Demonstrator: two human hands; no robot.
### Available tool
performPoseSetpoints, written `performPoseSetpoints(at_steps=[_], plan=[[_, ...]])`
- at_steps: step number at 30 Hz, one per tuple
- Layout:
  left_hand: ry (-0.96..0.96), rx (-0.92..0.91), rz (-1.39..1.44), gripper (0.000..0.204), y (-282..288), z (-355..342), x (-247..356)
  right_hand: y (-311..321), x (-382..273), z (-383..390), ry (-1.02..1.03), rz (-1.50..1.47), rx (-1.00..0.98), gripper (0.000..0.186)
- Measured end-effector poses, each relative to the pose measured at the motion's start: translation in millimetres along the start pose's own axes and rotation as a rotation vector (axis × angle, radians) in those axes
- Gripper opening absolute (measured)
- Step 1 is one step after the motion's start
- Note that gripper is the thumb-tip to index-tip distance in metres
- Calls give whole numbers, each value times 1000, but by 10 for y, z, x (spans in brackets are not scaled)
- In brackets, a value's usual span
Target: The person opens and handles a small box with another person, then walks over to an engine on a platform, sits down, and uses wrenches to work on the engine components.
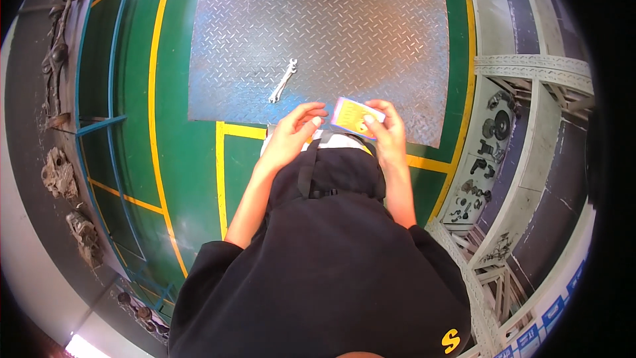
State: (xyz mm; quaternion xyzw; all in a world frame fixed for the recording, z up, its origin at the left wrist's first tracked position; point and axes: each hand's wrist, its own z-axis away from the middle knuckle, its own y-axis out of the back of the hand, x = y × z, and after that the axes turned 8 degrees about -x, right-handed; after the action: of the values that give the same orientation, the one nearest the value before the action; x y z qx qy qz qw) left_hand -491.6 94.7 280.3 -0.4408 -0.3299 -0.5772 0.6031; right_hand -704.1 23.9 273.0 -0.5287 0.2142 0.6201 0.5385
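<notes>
My right hand (387, 129) grips a flat rectangular yellow packet (351, 117) with a purple edge, thumb on its face. Just left of it, my left hand (295, 134) has loosely curled fingers, apart, with nothing visible in them. Below both hands are a black bag or cloth with a strap (331, 166) at my waist and a white item (341, 140), partly hidden. Beyond my left hand, silver spanners (283, 81) lie on the diamond-patterned steel plate (318, 13); whether two or one, I cannot tell.
The green floor (185, 159) carries yellow lines. A blue metal frame (118, 119) stands at left beside rusty axle parts (56, 59) and castings (59, 176). At right are pale metal racks (533, 139) and a shelf with several dark machine parts (490, 129).
</notes>
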Motion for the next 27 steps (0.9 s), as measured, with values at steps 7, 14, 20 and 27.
performPoseSetpoints(at_steps=[7, 14, 20, 27], plan=[[-106, 116, 157, 46, 91, 43, 181, -515, 59, -93, 62, -39, -252, 46], [-60, 212, 339, 47, 158, 52, 41, -448, 132, -207, 20, 105, -307, 42], [58, 104, 248, 41, 209, 93, -145, -438, 157, -218, 103, 99, -177, 38], [-57, 110, -12, 41, 71, 0, 73, -376, 135, -201, 20, 20, -228, 40]])
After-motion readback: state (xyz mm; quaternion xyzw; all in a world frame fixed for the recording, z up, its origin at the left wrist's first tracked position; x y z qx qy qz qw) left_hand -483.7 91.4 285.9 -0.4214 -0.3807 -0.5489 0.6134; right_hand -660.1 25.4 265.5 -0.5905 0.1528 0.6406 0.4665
